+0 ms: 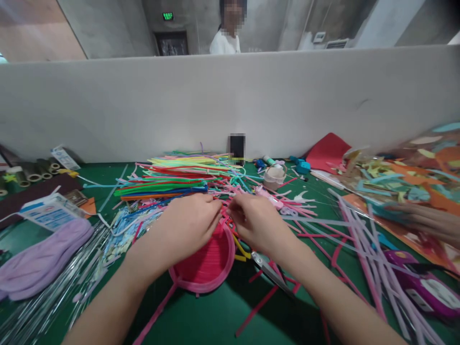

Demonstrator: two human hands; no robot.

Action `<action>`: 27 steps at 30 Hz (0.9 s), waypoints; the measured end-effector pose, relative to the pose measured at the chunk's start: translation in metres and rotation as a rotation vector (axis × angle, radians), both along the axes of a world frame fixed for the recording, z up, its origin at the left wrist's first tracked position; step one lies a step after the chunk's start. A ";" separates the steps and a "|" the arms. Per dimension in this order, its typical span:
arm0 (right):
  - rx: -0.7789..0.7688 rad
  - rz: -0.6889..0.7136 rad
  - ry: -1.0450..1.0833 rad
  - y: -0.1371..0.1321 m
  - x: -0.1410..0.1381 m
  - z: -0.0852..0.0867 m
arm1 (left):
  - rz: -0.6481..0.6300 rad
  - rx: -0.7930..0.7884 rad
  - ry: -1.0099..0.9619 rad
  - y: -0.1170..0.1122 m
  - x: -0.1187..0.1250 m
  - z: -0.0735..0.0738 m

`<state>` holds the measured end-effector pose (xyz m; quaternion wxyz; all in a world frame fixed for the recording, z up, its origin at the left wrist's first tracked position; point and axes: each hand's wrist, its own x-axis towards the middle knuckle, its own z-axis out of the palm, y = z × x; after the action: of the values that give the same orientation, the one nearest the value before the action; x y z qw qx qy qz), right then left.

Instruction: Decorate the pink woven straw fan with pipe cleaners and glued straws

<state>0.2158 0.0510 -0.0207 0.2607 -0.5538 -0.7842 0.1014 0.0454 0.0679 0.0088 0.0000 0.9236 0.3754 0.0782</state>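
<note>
A round red piece [204, 263] with a pink fuzzy rim, built from pipe cleaners, sits before me over the green table. One long pink stem trails from its lower left. My left hand [187, 218] lies over its top edge, fingers closed in a pinch on pink pipe cleaner strands there. My right hand [257, 220] is curled just beside it, with thumb and fingers closed at the same pink strands. The fingertips partly hide what they grip. Scissors [271, 273] with yellow handles lie under my right forearm, right of the round piece.
Bundles of coloured pipe cleaners [168, 179] lie beyond my hands. At left are purple padded shapes [46, 256] and silvery stems [72, 273]. Pale purple stems [381, 273] and a purple device [424, 287] lie right, near another person's hand [424, 218]. A white partition [179, 105] stands behind.
</note>
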 end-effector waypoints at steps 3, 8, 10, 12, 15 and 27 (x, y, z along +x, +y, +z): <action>0.137 -0.113 0.216 0.006 0.000 -0.006 | 0.100 -0.088 -0.174 0.000 0.011 -0.002; 0.056 -0.136 0.730 0.012 0.006 -0.005 | 0.112 -0.298 -0.600 0.006 0.025 -0.011; -0.025 -0.092 0.870 0.013 0.010 -0.001 | 0.048 -0.288 -0.644 0.013 0.023 -0.015; -0.135 -0.018 0.958 0.013 0.017 0.005 | -0.056 -0.191 -0.593 0.022 0.017 -0.020; -0.315 0.109 0.967 0.011 0.028 0.013 | -0.211 0.016 -0.480 0.035 0.006 -0.023; -0.132 0.112 0.077 0.001 0.039 0.017 | -0.223 0.191 -0.097 0.016 0.001 0.001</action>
<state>0.2548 0.0516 -0.0034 0.2475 -0.5209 -0.7949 0.1883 0.0460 0.0837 0.0102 -0.0609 0.9505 0.2610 0.1575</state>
